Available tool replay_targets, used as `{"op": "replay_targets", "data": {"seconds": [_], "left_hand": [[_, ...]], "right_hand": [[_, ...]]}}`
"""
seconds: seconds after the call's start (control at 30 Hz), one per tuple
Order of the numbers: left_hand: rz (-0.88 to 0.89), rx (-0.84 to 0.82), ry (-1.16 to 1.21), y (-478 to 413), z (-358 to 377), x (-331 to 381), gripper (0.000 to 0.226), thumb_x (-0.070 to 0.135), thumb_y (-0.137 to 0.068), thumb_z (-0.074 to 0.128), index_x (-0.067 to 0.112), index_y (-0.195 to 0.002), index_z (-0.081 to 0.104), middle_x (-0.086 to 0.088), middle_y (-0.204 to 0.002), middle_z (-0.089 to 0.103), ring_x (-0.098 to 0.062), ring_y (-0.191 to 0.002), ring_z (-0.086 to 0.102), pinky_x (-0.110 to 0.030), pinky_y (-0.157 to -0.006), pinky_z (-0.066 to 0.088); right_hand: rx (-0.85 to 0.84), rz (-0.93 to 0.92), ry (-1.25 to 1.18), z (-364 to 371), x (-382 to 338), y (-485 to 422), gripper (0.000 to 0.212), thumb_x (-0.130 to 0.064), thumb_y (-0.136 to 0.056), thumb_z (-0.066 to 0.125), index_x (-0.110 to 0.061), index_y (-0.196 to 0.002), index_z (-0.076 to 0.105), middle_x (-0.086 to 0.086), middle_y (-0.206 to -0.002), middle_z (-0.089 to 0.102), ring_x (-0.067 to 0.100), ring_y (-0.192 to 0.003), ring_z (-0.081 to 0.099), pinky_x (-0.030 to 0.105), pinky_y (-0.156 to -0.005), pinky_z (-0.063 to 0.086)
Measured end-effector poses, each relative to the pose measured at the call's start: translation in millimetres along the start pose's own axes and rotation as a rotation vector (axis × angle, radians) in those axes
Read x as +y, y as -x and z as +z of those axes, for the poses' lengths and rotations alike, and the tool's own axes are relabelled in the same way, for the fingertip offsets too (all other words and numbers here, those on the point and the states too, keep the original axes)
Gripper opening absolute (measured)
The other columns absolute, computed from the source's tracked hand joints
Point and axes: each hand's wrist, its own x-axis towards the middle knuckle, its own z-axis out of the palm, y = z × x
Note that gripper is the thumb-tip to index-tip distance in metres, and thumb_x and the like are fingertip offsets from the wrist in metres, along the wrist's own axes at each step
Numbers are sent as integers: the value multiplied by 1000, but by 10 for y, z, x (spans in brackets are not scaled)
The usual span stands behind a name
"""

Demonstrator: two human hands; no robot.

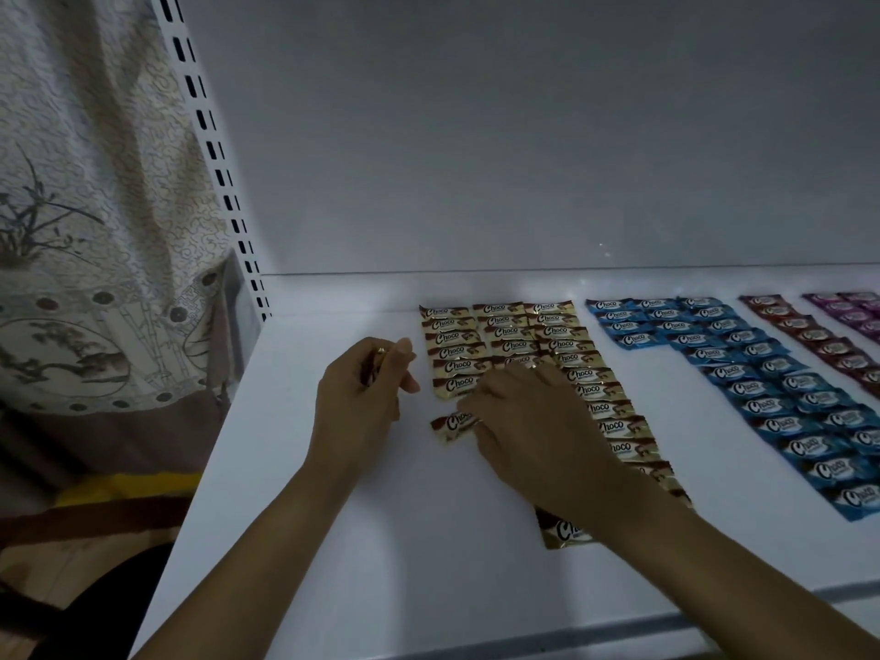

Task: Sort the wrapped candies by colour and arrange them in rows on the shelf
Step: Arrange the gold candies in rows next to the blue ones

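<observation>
Gold "Choco" candies (pixel 505 333) lie in three rows on the white shelf (pixel 381 540). Blue candies (pixel 771 388) fill rows to their right, then dark red candies (pixel 819 340) and purple candies (pixel 852 312) at the far right. My right hand (pixel 528 416) pinches one gold candy (pixel 450 426) at the near end of the left gold row, slightly askew. My left hand (pixel 366 388) hovers just left of that row, fingers curled round something small and dark that I cannot make out.
A slotted white upright (pixel 214 159) borders the shelf on the left, with a patterned curtain (pixel 95 231) beyond it. The shelf's back wall (pixel 524 135) rises behind the rows. The front lip (pixel 619 631) runs along the bottom.
</observation>
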Motion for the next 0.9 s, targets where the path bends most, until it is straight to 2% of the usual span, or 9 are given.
{"op": "replay_targets", "data": {"seconds": [0.13,0.2,0.33,0.4,0.47,0.63,0.73,0.83,0.9], "left_hand": [[-46,-22,78,-14,10,-3,19,25,-98,51,12,-94,64,5,-68,66,-8,-49,49,-16,-49,39],[-60,-42,135,-16,1,-1,16,11,-98,47,16,-99,63,6,-72,64,-9,-54,49,-16,-50,38],[-56,-128,197,-3,16,10,44,-10,-94,32,22,-114,55,4,-90,59,-7,-70,51,-19,-58,41],[-8,-183,166,10,37,0,42,-7,-98,33,20,-127,49,3,-98,60,-4,-75,56,-18,-63,45],[16,-241,188,28,51,-6,39,-3,-101,36,17,-133,44,1,-102,62,-5,-78,60,-16,-67,48],[-38,-243,301,46,41,45,27,10,-98,48,18,-124,51,-3,-100,72,-16,-79,69,-24,-68,54],[-30,-253,187,55,21,78,14,22,-94,54,11,-98,60,-1,-92,75,-16,-62,68,-22,-50,45],[17,-277,126,58,20,91,30,32,-86,58,2,-83,60,-5,-81,74,-14,-45,54,-21,-44,37],[22,-316,140,65,21,101,32,32,-81,60,1,-78,61,-10,-74,72,-13,-41,48,-21,-43,37]], "right_hand": [[-36,-85,-47,29,-158,47,36,-29,-83,39,-26,-96,72,-8,-92,67,15,-84,62,32,-75,49],[-22,-65,-31,87,-158,67,37,-28,-84,38,-24,-99,72,-6,-95,68,17,-84,63,32,-75,49],[26,-28,14,137,-164,66,31,-22,-84,47,-19,-104,70,-1,-99,67,21,-87,62,33,-75,47],[29,-29,12,155,-157,71,29,-19,-78,61,-17,-106,70,1,-102,67,22,-89,62,34,-76,49],[30,-25,0,157,-138,68,31,-18,-76,65,-17,-107,69,1,-104,66,22,-91,62,34,-77,49],[44,-5,-64,143,-127,70,34,-21,-82,44,-19,-105,69,-2,-104,66,19,-91,62,33,-77,48],[116,107,-326,30,-109,60,32,-20,-88,40,-20,-103,69,-7,-91,66,13,-82,60,32,-74,49],[175,377,-844,-217,-116,-17,16,-23,-97,51,-21,-100,67,-7,-82,69,9,-73,63,29,-64,51],[131,529,-1169,-352,-126,-83,9,-18,-93,58,-21,-98,65,-5,-77,69,5,-67,64,18,-56,48]]}}
